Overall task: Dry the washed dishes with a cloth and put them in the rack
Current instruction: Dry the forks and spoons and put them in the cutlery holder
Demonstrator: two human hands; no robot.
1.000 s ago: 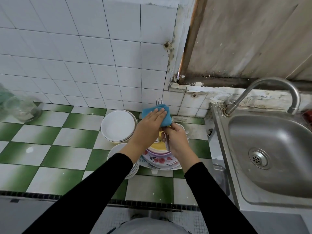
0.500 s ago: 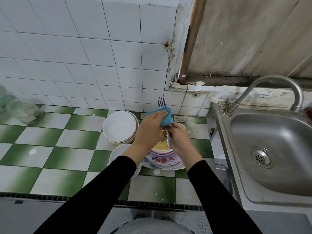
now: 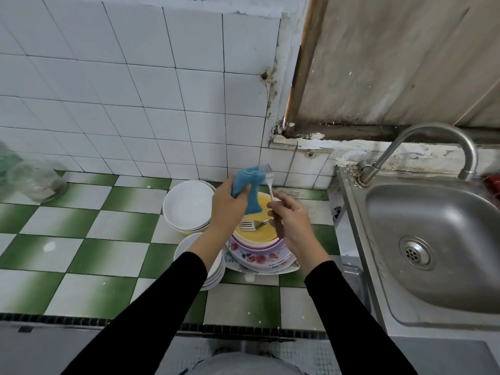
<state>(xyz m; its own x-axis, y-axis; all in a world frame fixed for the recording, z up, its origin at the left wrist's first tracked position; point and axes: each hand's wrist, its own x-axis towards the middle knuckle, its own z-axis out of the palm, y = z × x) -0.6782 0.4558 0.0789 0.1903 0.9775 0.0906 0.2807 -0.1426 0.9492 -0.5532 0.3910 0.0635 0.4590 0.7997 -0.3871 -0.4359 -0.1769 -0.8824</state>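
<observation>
Handling the fork should be easy. It looks light, stiff and thin, but its wet metal is likely slippery, and the tines can snag the cloth. The handle is the best place to hold it, leaving the neck and tines free for wiping. The right hand does just that, its fingers curled round the dark handle and the tines pointing to 12 o'clock. The fork is slim and silver-grey, held in the air above the yellow bowl.

The left hand clamps its fingers and thumb on the blue cloth, which is soft and bunched, with a tail hanging down. The top of the cloth sits at 9 o'clock of the tines; whether it touches them is unclear.

A second fork lies in the yellow bowl, which tops a stack of floral plates. White bowls stand at 9 o'clock of that stack, and the sink at 3 o'clock. No rack is in view.
</observation>
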